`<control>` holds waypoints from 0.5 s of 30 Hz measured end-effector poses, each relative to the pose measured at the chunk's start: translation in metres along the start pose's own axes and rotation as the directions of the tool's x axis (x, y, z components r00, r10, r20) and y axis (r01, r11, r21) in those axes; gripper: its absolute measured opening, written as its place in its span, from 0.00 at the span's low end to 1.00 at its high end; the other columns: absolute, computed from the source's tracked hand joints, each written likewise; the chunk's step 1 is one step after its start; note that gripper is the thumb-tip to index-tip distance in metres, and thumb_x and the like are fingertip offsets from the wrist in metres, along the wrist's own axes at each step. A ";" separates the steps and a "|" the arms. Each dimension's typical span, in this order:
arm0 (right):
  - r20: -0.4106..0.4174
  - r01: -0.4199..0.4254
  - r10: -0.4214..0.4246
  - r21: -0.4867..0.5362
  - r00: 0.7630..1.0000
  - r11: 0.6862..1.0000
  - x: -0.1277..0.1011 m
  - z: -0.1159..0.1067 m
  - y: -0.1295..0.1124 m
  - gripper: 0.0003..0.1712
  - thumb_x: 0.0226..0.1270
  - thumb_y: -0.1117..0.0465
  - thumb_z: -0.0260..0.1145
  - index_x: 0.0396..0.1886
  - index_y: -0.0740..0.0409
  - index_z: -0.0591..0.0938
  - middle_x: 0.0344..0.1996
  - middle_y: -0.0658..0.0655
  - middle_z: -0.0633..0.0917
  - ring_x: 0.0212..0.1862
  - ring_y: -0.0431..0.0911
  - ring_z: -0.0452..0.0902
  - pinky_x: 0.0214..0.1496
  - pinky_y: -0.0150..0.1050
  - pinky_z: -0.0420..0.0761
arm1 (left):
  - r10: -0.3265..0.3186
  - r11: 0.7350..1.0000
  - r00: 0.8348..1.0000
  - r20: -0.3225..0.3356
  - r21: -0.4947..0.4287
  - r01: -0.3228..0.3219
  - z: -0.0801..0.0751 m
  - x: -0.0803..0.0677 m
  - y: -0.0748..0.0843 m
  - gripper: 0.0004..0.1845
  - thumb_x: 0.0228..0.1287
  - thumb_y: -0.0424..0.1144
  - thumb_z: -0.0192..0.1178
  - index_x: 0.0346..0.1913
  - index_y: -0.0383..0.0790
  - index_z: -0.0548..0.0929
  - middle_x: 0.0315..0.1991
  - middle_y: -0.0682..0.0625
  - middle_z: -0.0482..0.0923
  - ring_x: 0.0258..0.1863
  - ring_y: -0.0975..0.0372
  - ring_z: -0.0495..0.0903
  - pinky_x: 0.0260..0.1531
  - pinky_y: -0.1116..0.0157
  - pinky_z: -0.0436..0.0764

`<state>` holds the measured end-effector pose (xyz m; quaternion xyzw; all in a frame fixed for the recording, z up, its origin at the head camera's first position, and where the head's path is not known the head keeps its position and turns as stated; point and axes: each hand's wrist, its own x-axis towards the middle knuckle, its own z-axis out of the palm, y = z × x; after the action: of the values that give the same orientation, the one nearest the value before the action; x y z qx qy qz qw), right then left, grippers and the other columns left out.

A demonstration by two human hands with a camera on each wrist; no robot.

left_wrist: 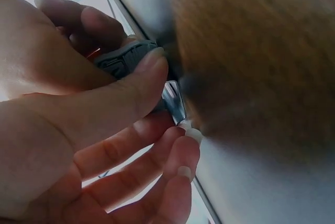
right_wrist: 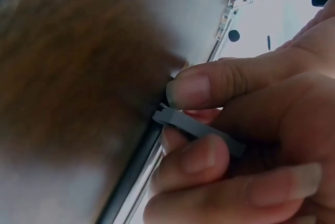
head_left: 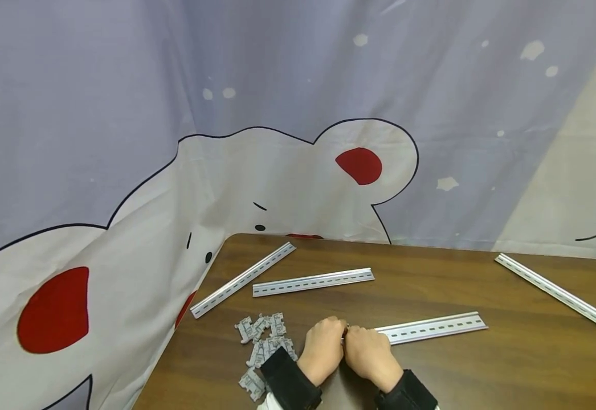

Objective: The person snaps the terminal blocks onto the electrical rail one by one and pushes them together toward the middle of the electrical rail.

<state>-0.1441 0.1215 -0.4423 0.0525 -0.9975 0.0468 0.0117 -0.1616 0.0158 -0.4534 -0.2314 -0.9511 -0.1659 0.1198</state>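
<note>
In the head view my left hand (head_left: pixel 323 347) and right hand (head_left: pixel 372 353) meet at the left end of a slotted silver DIN rail (head_left: pixel 433 327). My left thumb presses a ribbed grey plastic DIN rail clip (left_wrist: pixel 128 59), with the rail's metal end (left_wrist: pixel 174 101) right beside it. Between the right thumb and fingers is pinched a thin grey edge of a clip (right_wrist: pixel 193 124), close to the rail (right_wrist: pixel 138 187). Whether both hands grip one and the same clip I cannot tell. Just left of my hands lies a pile of grey clips (head_left: pixel 269 350).
Two more slotted rails lie farther back, an angled one (head_left: pixel 244 279) and a flatter one (head_left: pixel 313 282). Another rail (head_left: pixel 559 296) slants at the far right. Behind the brown wooden table (head_left: pixel 431 267) hangs a printed curtain (head_left: pixel 277 68).
</note>
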 end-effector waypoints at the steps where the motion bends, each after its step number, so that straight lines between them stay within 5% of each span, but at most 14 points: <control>1: 0.006 0.002 -0.002 0.001 1.000 1.000 0.000 0.000 0.000 0.14 0.59 0.56 0.64 0.21 0.61 0.76 0.19 0.60 0.81 0.25 0.57 0.81 0.23 0.53 0.77 | -0.002 1.000 1.000 0.008 -0.003 0.002 -0.001 -0.001 0.000 0.07 0.45 0.27 0.65 0.24 0.43 0.81 0.23 0.50 0.78 0.25 0.56 0.82 0.19 0.62 0.76; 9: 0.148 0.046 -0.062 0.109 0.987 0.993 0.001 -0.014 0.008 0.14 0.64 0.55 0.62 0.24 0.60 0.78 0.25 0.62 0.83 0.29 0.60 0.82 0.28 0.56 0.77 | 0.000 0.999 0.990 0.138 -0.046 0.006 -0.011 -0.003 -0.010 0.09 0.43 0.38 0.72 0.29 0.44 0.82 0.27 0.52 0.79 0.28 0.59 0.82 0.23 0.63 0.76; 15: 0.194 0.007 -0.025 0.090 0.981 0.996 0.000 -0.035 0.016 0.27 0.67 0.42 0.59 0.15 0.55 0.74 0.23 0.59 0.83 0.26 0.54 0.80 0.26 0.51 0.75 | -0.001 0.997 0.944 0.331 -0.076 0.027 -0.039 0.008 -0.029 0.19 0.46 0.49 0.75 0.40 0.43 0.85 0.37 0.51 0.85 0.37 0.57 0.84 0.31 0.62 0.79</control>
<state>-0.1452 0.1410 -0.4089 0.0653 -0.9903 0.0855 -0.0878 -0.1770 -0.0201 -0.4227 -0.2539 -0.9519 -0.1634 -0.0518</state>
